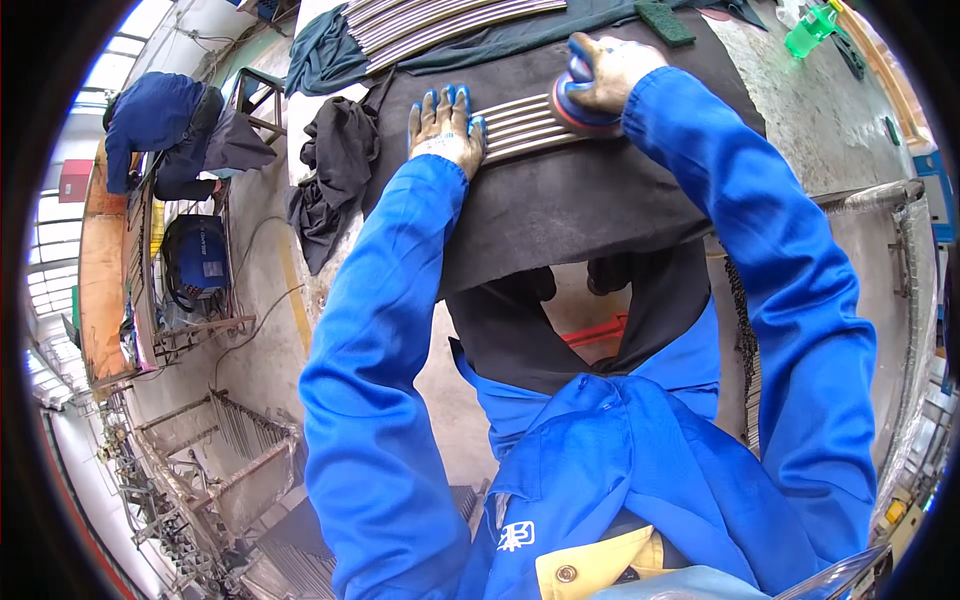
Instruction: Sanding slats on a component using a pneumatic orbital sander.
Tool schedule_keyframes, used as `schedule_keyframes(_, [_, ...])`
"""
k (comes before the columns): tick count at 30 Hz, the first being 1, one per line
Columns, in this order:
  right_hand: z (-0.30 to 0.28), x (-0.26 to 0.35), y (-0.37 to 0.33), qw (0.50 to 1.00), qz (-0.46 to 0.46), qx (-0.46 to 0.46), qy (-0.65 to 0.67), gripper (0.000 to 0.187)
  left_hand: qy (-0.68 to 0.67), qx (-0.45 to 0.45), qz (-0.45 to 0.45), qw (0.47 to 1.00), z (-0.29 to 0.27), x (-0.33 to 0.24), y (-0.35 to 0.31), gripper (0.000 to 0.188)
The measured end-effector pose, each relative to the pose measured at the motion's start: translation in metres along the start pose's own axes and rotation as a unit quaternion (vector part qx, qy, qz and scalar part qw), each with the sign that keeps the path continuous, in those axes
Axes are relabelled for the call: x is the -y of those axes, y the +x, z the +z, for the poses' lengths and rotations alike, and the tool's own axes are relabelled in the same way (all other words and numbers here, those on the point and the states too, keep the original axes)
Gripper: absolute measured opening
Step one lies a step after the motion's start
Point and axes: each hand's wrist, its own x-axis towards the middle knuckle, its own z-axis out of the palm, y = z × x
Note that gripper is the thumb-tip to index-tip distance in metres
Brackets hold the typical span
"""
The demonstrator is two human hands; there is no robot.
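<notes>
Blue work sleeves lead up to a dark mat (560, 205) draped over my bench, where a small bundle of metal rods (520, 125) lies side by side. My left hand (446, 128), in a blue-dipped glove, lies flat and spread on the near end of the rods, pinning them down. My right hand (610, 72) is wrapped over a round sander (578, 105), its disc pressed onto the rods' far end. By the look of it, the smoothing pass is under way; the next stroke calls for steady downward pressure and a firm hold so the rods do not roll. Beyond, a dark cloth (335, 165) hangs off the bench edge, more rods (440, 22) wait on the mat, and a green bottle (812, 30) stands to the right. Far left, another worker (160, 130) in blue bends over a frame.
</notes>
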Motion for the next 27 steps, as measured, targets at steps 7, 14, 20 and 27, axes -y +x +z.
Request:
schedule_keyframes(7, [0.005,-0.004,-0.017,1.0,-0.019,-0.021,-0.009,0.072,-0.028,-0.008,0.019,0.999,-0.003,-0.008,-0.028,0.062])
schedule_keyframes(14, [0.002,-0.01,-0.013,0.999,-0.028,-0.04,-0.02,0.07,-0.023,-0.013,0.039,0.999,-0.008,-0.008,-0.031,0.063])
schedule_keyframes(20, [0.0,-0.006,0.0,1.0,-0.011,-0.024,0.008,0.069,-0.031,0.009,0.005,0.999,-0.003,-0.008,-0.016,0.063])
schedule_keyframes(27, [0.0,-0.012,-0.007,0.999,-0.026,-0.026,-0.004,0.07,-0.043,-0.064,0.073,0.994,0.0,-0.009,-0.028,0.063])
